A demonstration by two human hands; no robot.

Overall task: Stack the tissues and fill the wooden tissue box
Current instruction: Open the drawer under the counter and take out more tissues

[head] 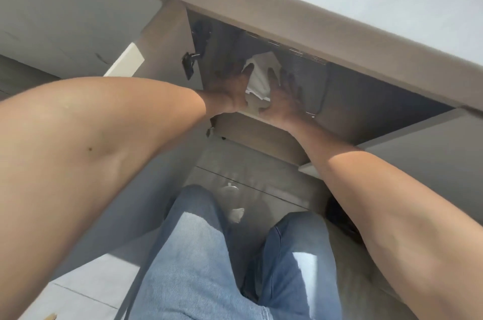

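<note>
Both my arms reach into a dark cabinet opening under a counter. A stack of white tissues (259, 79) sits there, its top sheets rumpled and lifted. My left hand (230, 87) presses against the stack's left side with fingers extended. Against the right side lies my right hand (285, 96), fingers spread, so the stack is held between the two palms. A pale flat panel (258, 136) lies just below the hands. No wooden tissue box can be made out.
The counter edge (287, 8) overhangs the opening. An open cabinet door with a black hinge (188, 64) stands at the left. A thin cable (322, 100) hangs inside at the right. A crumpled white scrap (236, 213) lies on the floor between my jeans-clad legs.
</note>
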